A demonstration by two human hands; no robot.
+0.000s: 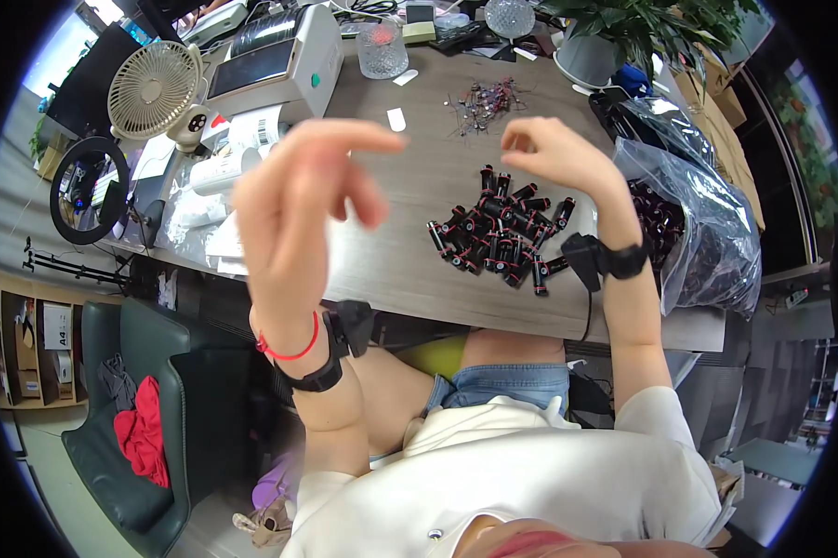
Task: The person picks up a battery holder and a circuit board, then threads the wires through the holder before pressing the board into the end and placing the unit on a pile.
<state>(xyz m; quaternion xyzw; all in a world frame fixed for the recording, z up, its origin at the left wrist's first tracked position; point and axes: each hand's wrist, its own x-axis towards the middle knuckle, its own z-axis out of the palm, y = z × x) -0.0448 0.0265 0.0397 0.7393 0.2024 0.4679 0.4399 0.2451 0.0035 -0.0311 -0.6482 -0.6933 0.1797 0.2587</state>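
Observation:
My left hand (303, 186) is raised over the left part of the desk, its index finger stretched to the right and its thumb apart, with nothing held. My right hand (563, 156) hovers between two piles, fingers curved and a gap left before the thumb; nothing shows in it. Nearer to me than this hand lies a pile of small black cylinders (502, 228) with red rings and pale end faces. Beyond it is a tangle of tiny red, blue and dark parts with thin wire leads (488, 104). Black devices are strapped to both wrists.
A clear plastic bag (716, 223) of dark parts sits at the desk's right edge, below a potted plant (588, 60). On the left stand a fan (154, 88), a white printer-like machine (298, 70) and a ring light (89, 191). A textured glass (382, 51) is at the back.

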